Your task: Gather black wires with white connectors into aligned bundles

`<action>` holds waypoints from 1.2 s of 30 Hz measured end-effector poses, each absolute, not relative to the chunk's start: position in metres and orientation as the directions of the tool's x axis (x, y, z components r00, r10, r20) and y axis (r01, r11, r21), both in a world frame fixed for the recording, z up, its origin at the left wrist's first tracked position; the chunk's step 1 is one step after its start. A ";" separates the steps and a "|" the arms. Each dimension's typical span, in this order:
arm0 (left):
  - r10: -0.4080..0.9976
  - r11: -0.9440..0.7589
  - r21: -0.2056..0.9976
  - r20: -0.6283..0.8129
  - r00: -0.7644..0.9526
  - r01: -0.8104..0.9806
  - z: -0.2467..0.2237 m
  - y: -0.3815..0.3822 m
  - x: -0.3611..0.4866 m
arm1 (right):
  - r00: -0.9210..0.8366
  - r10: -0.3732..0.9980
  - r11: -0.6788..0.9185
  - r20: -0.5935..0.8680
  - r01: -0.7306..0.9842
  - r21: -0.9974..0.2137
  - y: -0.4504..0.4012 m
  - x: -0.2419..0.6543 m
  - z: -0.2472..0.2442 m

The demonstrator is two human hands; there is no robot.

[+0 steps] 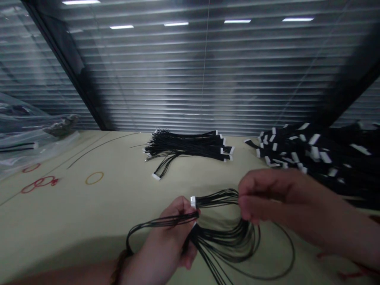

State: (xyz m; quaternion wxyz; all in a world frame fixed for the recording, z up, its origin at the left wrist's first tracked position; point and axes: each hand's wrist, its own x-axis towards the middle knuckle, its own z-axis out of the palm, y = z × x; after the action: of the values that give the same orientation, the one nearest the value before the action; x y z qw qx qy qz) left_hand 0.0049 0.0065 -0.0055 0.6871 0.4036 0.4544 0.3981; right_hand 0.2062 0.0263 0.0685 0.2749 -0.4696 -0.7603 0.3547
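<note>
My left hand [168, 237] grips a bundle of thin black wires [222, 233] near a white connector [193, 202]. A second white connector shows just below my thumb, partly hidden. My right hand [270, 194] pinches the same wires between fingers and thumb, to the right of the connector. Between my hands the wires fan out, and long loops hang down onto the pale table [59, 213]. Further forward, a smaller wire harness bundle [187, 146] with white connectors lies on the table. A larger heap of harnesses [314, 154] lies beyond my right hand.
A clear plastic bag [26, 134] holding wires lies at the left table edge. A yellow ring [94, 178] and red marks [38, 184] are on the tabletop. A loose thin wire [101, 148] lies behind them. Glass with blinds [208, 71] stands past the table's far edge.
</note>
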 end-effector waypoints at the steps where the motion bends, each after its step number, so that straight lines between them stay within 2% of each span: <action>1: 0.912 0.350 0.917 -0.286 0.294 -0.192 -0.006 0.006 0.004 | -0.425 0.903 0.335 0.065 0.601 -0.726 0.021 0.201 0.064; 4: 0.906 0.319 0.927 -0.236 0.351 -0.199 -0.008 0.005 0.003 | -0.462 0.880 0.437 0.109 0.698 -0.567 0.009 0.191 0.052; 6: 0.900 0.316 0.931 -0.232 0.368 -0.185 -0.009 0.003 0.003 | -0.474 0.864 0.487 0.169 0.703 -0.519 0.005 0.189 0.047; 15: 0.864 0.343 0.936 -0.281 0.418 -0.080 -0.009 -0.004 0.001 | -0.496 0.797 0.603 0.345 0.685 -0.409 -0.006 0.186 0.036; 32: 0.850 0.357 0.934 -0.313 0.424 -0.027 -0.004 -0.009 0.000 | -0.491 0.786 0.613 0.376 0.701 -0.365 -0.011 0.178 0.034; 36: 0.868 0.317 0.948 -0.282 0.408 -0.018 -0.007 -0.008 0.003 | -0.508 0.758 0.635 0.410 0.718 -0.285 -0.008 0.176 0.037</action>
State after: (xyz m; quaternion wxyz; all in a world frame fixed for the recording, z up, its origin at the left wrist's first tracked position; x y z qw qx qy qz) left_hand 0.0030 -0.0082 -0.0074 0.6836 0.4865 0.4370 0.3241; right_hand 0.1756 -0.0084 0.0373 0.2553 -0.4255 -0.8673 0.0390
